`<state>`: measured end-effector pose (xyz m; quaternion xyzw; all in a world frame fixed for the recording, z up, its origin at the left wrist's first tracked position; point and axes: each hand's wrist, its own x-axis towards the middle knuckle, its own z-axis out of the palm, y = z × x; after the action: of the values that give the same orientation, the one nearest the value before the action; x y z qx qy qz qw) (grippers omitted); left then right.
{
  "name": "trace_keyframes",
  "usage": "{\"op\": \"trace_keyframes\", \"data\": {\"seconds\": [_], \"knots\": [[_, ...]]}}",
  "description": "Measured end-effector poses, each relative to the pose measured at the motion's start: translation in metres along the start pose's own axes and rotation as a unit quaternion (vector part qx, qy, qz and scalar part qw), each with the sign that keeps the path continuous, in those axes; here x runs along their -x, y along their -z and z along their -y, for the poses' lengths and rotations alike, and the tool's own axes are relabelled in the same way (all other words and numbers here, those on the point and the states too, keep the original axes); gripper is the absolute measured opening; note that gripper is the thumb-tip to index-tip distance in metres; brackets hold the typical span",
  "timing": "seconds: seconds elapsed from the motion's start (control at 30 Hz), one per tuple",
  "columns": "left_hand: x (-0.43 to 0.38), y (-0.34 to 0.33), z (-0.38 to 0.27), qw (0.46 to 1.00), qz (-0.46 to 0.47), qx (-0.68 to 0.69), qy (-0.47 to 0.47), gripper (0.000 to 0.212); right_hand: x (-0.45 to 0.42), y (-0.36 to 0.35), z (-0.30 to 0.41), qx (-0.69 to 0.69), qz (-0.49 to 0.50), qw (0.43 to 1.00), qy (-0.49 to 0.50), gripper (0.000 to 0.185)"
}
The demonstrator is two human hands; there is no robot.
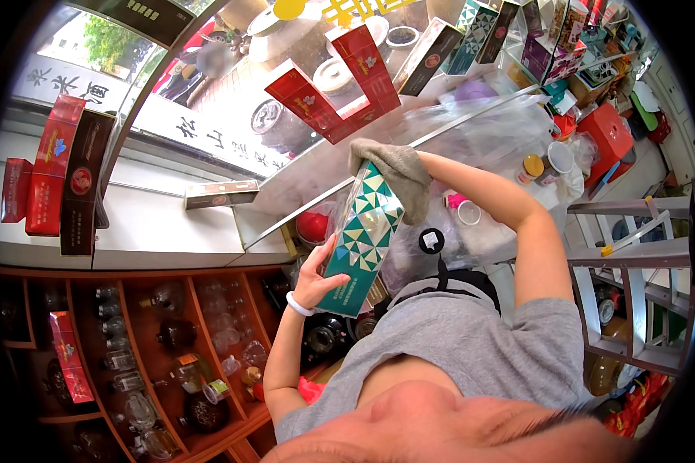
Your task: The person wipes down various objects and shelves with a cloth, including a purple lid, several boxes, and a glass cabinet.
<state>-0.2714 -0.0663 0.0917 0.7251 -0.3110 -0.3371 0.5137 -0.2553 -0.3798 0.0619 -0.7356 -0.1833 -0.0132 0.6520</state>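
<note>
My left hand [318, 278] grips the lower left edge of a tall teal carton [359, 243] with green and white triangles, a white band round the wrist. The carton is tilted, and clear film or plastic shines along its left side. At its upper end my right hand [421, 162] is covered by a grey-brown cloth [397, 173], which drapes over the top and right edge of the carton. The fingers under the cloth are hidden. Just beyond the cloth, red cartons [344, 124] stand joined in a U shape by the window.
Wooden shelves [191, 283] with glass bottles lie at the lower left. A brown carton [223, 194] rests on the white ledge, near red and dark cartons [81, 182]. A plastic-covered surface [492, 139] holds jars [531, 166]. An aluminium ladder [625, 257] stands at right.
</note>
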Motion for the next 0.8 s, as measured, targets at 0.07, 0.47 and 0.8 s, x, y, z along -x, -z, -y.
{"op": "trace_keyframes", "data": {"seconds": [0.07, 0.47, 0.8], "knots": [[-0.001, -0.003, -0.004, 0.999, 0.011, 0.050, 0.016, 0.080, 0.006, 0.009, -0.004, 0.109, 0.035, 0.993, 0.031, 0.019], [-0.030, 0.016, 0.043, 0.868, -0.064, 0.493, -0.007, 0.053, 0.020, 0.000, -0.054, -0.095, -0.311, 0.945, -0.025, 0.021], [-0.071, -0.014, 0.045, 0.873, -0.205, 0.439, -0.060, 0.038, -0.007, -0.122, -0.032, 0.020, -0.176, 0.973, 0.146, 0.026]]}}
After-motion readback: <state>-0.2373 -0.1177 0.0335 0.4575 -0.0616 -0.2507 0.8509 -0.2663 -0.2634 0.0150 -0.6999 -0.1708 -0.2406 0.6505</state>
